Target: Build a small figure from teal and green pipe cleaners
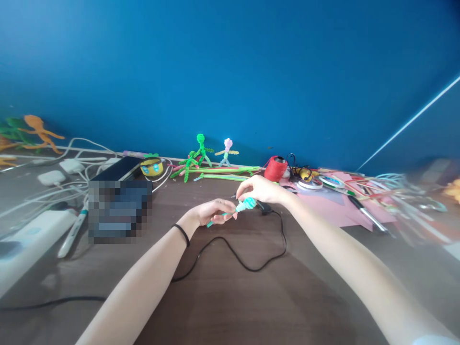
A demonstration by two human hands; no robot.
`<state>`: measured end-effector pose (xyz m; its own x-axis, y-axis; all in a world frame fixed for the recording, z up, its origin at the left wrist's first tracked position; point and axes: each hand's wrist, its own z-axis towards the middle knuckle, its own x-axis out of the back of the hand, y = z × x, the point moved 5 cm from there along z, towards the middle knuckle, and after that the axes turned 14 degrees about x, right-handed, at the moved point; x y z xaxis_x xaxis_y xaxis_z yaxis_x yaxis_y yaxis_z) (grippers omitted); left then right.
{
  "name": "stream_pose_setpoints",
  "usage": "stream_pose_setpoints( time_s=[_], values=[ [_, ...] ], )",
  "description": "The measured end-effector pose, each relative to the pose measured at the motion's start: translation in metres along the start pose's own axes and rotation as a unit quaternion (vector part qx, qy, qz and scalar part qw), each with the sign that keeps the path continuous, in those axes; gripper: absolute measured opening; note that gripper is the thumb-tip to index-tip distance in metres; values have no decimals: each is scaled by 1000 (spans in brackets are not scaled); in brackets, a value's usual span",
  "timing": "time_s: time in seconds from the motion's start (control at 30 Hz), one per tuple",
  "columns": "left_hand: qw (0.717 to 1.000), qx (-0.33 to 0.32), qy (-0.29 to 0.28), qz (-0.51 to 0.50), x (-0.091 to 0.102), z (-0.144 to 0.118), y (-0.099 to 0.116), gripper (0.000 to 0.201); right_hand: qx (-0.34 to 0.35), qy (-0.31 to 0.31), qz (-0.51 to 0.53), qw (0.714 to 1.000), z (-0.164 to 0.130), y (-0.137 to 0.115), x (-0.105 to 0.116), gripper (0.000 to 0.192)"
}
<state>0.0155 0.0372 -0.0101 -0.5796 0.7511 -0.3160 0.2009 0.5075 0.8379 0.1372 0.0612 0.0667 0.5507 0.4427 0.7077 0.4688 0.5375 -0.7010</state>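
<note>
My left hand (pixel 212 213) is closed around a thin stick with a turquoise pipe cleaner (pixel 246 205) coiled around its far end. My right hand (pixel 260 189) pinches that turquoise coil from above with its fingertips. Both hands hover just above the dark wooden table (pixel 233 297), near its middle. A black band sits on my left wrist. Behind the hands stand a green pipe-cleaner figure (pixel 198 154) and a smaller pink-headed figure (pixel 226 151).
A black cable (pixel 251 266) loops under my hands. Loose green pipe cleaners (pixel 223 172) and a red thread spool (pixel 276 168) lie at the back. Pink paper, scissors and tape (pixel 338 196) lie at right; white chargers, cords and a pen (pixel 72 235) at left. Blue wall behind.
</note>
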Motion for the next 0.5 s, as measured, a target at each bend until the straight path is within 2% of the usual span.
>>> stream_pose_setpoints(
  time_s=[0.17, 0.23, 0.33, 0.5],
  values=[
    [1000, 8, -3, 21, -2, 0, 0, 12, 37, -86, -48, 994, 10, -3, -3, 15],
    [1000, 10, 2, 24, -4, -1, 2, 11, 49, -99, -71, 991, 12, -7, -3, 14],
    [1000, 14, 18, 19, -7, -3, 4, 10, 76, -76, -118, 987, 12, -19, -2, 12],
    [999, 19, 29, 13, -8, -3, 5, 10, 75, 11, -157, 985, 2, -34, 3, 14]
  ],
)
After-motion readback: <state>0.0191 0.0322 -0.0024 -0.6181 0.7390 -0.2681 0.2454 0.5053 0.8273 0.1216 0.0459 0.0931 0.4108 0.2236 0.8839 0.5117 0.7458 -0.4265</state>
